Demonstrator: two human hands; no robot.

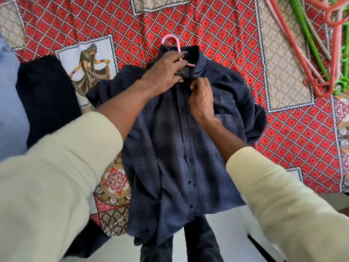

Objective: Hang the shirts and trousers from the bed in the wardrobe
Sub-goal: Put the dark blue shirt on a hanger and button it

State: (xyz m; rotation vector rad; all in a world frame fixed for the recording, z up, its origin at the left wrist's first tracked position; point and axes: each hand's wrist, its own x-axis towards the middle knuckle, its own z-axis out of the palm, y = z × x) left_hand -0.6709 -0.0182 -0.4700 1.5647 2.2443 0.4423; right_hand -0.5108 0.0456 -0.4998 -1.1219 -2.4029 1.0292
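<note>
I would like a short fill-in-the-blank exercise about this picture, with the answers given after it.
1. The hook of the hanger inside the dark shirt is ____ in colour.
2. Both hands, the left hand and the right hand, work at the shirt's ____.
3. The shirt lies on a bedspread with a ____ and white diamond pattern.

Answers: pink; collar; red

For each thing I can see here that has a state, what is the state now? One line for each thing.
Checked shirt: lies flat on the bed, front up, lower buttons closed.
Pink hanger: inside the shirt collar, hook sticking out.
Left hand: at the collar, on shirt and hanger.
Right hand: fingers pinch the shirt front near the top button.
Spare hangers: heaped loose on the bed.
Dark garment: lies on the bed, not hung.
</note>
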